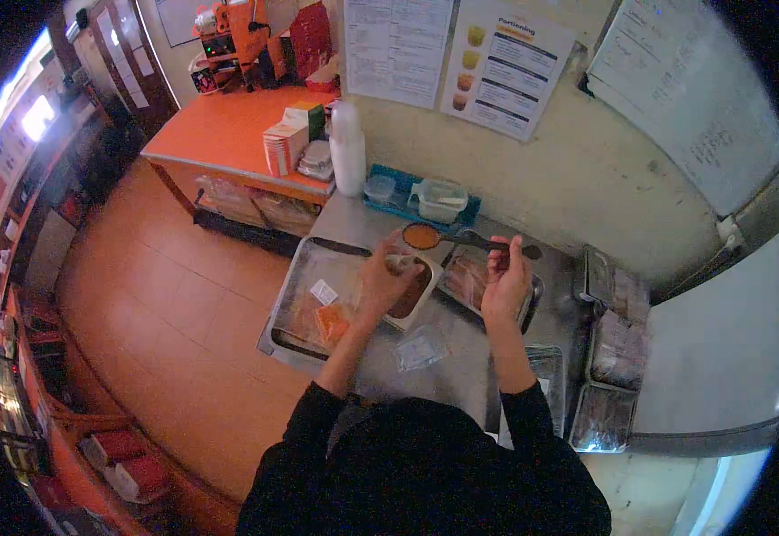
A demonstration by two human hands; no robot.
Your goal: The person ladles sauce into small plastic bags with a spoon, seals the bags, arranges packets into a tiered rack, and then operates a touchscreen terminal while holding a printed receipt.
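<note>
My right hand [507, 284] is closed round the black handle of a ladle [470, 238]. Its bowl is filled with an orange-brown sauce or powder [421, 237] and hangs above my left hand [386, 284]. The fingers of my left hand curl round a small clear plastic bag [402, 262], beside the bowl of the ladle. Below them stands a pale rectangular container [405, 323] with brown contents, partly hidden by my left hand. To the left, a metal tray [284, 308] holds an orange packet [331, 322] and a white label [324, 291].
A flat clear packet [422, 349] lies on the steel table [381, 375]. Behind my right hand is a tray of wrapped pinkish food [466, 279]. Filled metal trays [606, 415] line the right side. A teal basket [470, 213] and stacked white cups [347, 152] stand by the wall.
</note>
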